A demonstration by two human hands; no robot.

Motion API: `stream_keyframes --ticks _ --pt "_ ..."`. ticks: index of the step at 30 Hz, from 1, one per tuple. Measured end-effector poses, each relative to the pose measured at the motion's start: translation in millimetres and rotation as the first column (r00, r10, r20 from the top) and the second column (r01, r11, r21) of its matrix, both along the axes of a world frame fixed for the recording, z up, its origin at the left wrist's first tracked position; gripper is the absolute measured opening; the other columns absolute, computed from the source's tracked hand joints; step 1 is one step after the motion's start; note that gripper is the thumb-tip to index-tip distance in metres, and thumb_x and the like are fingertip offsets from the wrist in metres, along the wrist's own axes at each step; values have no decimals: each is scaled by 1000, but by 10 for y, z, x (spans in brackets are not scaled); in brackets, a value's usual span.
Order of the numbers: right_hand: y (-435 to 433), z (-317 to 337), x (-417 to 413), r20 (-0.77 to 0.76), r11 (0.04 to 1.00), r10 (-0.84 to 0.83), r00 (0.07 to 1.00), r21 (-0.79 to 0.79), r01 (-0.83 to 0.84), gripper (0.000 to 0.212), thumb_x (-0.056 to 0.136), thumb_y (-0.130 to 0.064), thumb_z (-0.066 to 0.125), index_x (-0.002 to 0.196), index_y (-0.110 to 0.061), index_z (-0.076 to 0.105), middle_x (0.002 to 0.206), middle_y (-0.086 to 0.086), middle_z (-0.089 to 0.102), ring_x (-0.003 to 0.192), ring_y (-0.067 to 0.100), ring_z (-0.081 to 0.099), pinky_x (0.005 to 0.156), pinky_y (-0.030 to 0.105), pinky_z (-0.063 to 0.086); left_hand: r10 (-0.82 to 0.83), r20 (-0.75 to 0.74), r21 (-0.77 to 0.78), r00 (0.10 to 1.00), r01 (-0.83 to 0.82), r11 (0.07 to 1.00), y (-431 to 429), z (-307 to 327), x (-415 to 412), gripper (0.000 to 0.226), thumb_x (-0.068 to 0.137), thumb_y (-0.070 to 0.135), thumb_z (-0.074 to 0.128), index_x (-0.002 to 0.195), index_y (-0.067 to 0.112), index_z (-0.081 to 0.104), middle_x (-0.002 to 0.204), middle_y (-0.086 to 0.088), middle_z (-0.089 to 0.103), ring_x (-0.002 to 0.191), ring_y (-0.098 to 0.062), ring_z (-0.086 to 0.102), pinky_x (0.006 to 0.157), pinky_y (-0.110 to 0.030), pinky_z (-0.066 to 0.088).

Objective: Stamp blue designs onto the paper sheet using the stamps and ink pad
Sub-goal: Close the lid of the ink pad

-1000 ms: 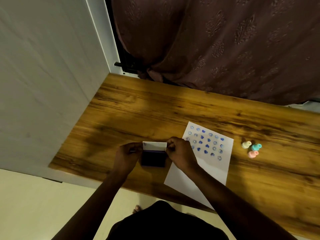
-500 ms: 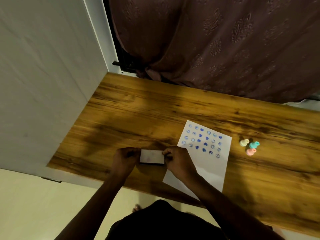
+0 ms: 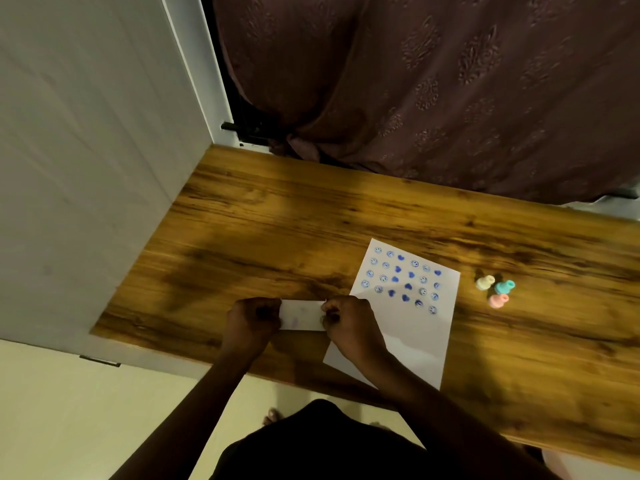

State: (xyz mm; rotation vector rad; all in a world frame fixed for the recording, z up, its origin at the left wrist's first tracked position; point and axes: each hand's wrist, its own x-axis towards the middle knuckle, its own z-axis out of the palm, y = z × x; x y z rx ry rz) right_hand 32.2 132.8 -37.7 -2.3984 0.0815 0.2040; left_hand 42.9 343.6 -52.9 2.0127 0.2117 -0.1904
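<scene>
We hold the ink pad point(image 3: 302, 315) between both hands at the near edge of the counter point(image 3: 263, 223), its white lid shut flat over the case. Our left hand point(image 3: 254, 320) pinches the left end and our right hand point(image 3: 349, 323) pinches the right end, so each grip is narrow and closed on the ink pad. We cannot tell whether the case rests on the wood or sits a little above it.

The paper sheet point(image 3: 415, 341) lies just right of the ink pad, under our right wrist, angled across the counter. Its far half carries rows of blue smiley and heart prints point(image 3: 403, 278); its near half is blank. Well to the right of the paper, three small stamps point(image 3: 497, 291) stand close together: one cream, one teal, one pink.

With the lid down, we judge the stamping to be pausing or finished, though blank paper remains.

The risks come mostly from ink. A faint blue smudge shows on the lid, so inked fingers could mark the clean half of the sheet. Our right forearm crosses the paper and could drag or crease it as we move. The ink pad also sits near the counter's edge, where a loose hold could drop it.
</scene>
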Motion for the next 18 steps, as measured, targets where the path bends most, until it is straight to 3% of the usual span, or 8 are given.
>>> stream_keyframes --ticks 3,6,9,12,14,16,18 --pt "3 14 3 4 1000 -17 1000 5 17 23 91 -22 72 113 -15 76 112 1 77 102 16 72 96 29 57 -10 1 38 1000 10 999 -6 -6 4 37 78 -1 81 93 32 74 88 17 70 78 8 62 73 -21 56" --pt "16 32 20 -8 999 -40 999 17 40 23 90 -21 73 112 -15 76 112 2 76 102 16 72 95 29 58 -25 -14 90 1000 26 996 -32 3 17 36 79 2 82 96 31 72 83 28 61 72 16 56 65 -6 48" --pt "30 46 41 -28 999 -46 999 21 47 21 89 -17 75 109 -13 77 110 3 76 103 17 71 94 29 57 -12 -42 140 999 17 990 -52 18 49 31 79 1 80 105 17 75 79 28 57 70 13 54 52 0 43" --pt "12 50 67 -58 994 -87 995 66 91 19 86 -13 76 105 -12 78 107 3 76 101 18 71 91 26 57 -7 -52 121 999 13 993 -36 32 31 32 78 -1 80 96 25 76 78 28 60 66 14 57 52 -2 44" --pt "2 57 67 -65 989 -115 991 87 120 17 85 -11 76 102 -12 79 105 3 77 99 17 71 87 22 55 3 -57 91 998 2 996 -33 41 14 35 78 -3 80 93 29 75 79 23 64 66 14 59 56 -4 47" --pt "-9 63 49 -58 985 -128 990 105 134 17 85 -12 76 102 -12 79 105 2 77 98 16 72 85 21 55 29 -55 96 998 -23 995 -51 45 15 31 77 -3 80 101 16 76 83 12 66 72 10 58 61 -10 48" --pt "-31 81 29 -43 980 -151 988 126 155 18 86 -12 76 103 -13 79 106 1 77 98 15 72 86 21 55 27 -19 124 999 -25 992 -84 82 34 30 78 -4 80 104 8 75 85 7 65 72 9 56 60 -5 45"
